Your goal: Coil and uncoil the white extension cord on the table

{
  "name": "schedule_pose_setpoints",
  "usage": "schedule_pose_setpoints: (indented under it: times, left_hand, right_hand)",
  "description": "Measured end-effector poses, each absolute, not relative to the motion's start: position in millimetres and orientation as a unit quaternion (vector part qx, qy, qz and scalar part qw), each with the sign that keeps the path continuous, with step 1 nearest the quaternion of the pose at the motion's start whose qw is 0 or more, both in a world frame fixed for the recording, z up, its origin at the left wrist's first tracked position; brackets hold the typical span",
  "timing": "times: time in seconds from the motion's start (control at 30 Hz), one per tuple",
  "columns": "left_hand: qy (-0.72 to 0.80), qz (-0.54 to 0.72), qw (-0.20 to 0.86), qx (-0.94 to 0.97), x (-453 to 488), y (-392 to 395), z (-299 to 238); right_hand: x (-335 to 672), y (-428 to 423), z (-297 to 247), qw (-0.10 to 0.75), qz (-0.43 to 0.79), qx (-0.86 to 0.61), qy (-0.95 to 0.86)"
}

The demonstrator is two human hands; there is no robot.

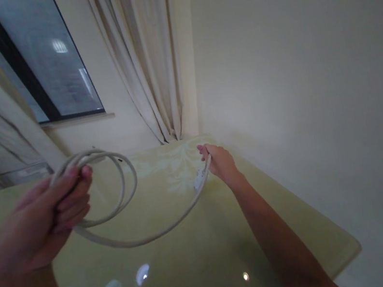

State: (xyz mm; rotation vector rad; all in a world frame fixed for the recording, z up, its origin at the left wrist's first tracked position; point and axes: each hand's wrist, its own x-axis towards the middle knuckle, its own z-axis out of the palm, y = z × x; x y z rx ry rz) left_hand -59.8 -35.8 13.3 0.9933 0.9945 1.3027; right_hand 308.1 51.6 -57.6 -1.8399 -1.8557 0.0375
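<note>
1. Cable (125,208) is held coiled above the counter (200,240) by the left hand (52,211), fingers clenched on its loops.
2. Its free end is gripped by the right hand (218,161).
3. Coiling is judged under way; another loop is called for.

The cable (129,212) vanishes inside the left hand (51,213). At three o'clock, its end hides behind the right hand (221,160).

Glossy pale-yellow counter (200,240) with a faint leafy pattern and ceiling lights reflecting in it, pushed into the corner. Cream curtain (148,57) hangs in that corner, dark window (41,56) to its left, plain off-white wall (304,70) on the right.
</note>
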Motion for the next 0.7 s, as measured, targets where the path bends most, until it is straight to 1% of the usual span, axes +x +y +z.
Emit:
schedule_pose_setpoints:
  times: [0.13, 0.2, 0.37, 0.47, 0.53, 0.7]
  left_hand:
    - [0.473, 0.463, 0.446, 0.602, -7.4, -28.9, 3.0]
    - [0.476, 0.416, 0.428, 0.645, 13.9, -26.7, -4.5]
    - [0.439, 0.377, 0.547, 0.605, 62.6, -26.2, -23.4]
    - [0.407, 0.375, 0.612, 0.565, 81.5, -26.5, -34.5]
    - [0.389, 0.38, 0.627, 0.557, 86.7, -26.6, -39.5]
    - [0.369, 0.354, 0.615, 0.6, 81.4, -27.3, -39.0]
  right_hand:
    - [277.4, 24.8, -32.4, 0.213, -0.063, -0.658, -0.719]
    - [266.5, 15.8, -27.3, 0.199, -0.085, -0.64, -0.737]
    - [258.0, 7.4, -29.4, 0.181, -0.113, -0.597, -0.774]
    - [258.4, 7.8, -29.5, 0.203, -0.122, -0.577, -0.782]
    - [259.4, 8.4, -27.4, 0.234, -0.127, -0.559, -0.785]
    - [262.6, 3.6, -21.3, 0.297, -0.153, -0.475, -0.814]
